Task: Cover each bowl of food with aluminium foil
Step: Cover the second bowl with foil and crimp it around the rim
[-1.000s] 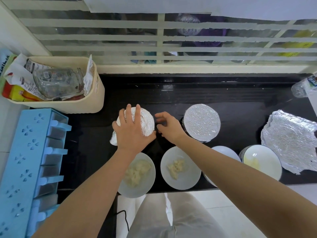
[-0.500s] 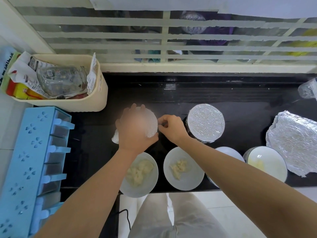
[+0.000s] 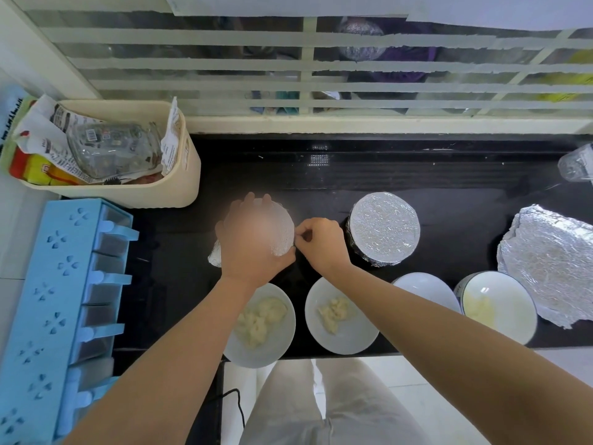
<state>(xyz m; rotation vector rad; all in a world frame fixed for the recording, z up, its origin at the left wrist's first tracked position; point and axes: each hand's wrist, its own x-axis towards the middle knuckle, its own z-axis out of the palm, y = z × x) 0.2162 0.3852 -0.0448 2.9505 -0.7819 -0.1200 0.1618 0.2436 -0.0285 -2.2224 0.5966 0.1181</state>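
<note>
Six bowls sit on the black counter (image 3: 449, 200). Two in the back row wear foil: the finished covered bowl (image 3: 384, 229) right of centre, and the bowl being wrapped (image 3: 282, 232) at centre. Four open bowls line the front edge: the left bowl (image 3: 261, 326) and the middle bowl (image 3: 341, 316) each hold pale mashed food, a third bowl (image 3: 426, 289) is mostly hidden behind the forearm, and the right bowl (image 3: 499, 306) holds a yellowish smear. One loose foil sheet (image 3: 548, 268) lies at far right. The left hand (image 3: 253, 248) presses flat on the foil top; the right hand (image 3: 322, 245) pinches the foil at the rim. A cream bin (image 3: 179, 175) at upper left holds a glass jar (image 3: 114, 149) and paper packets.
</note>
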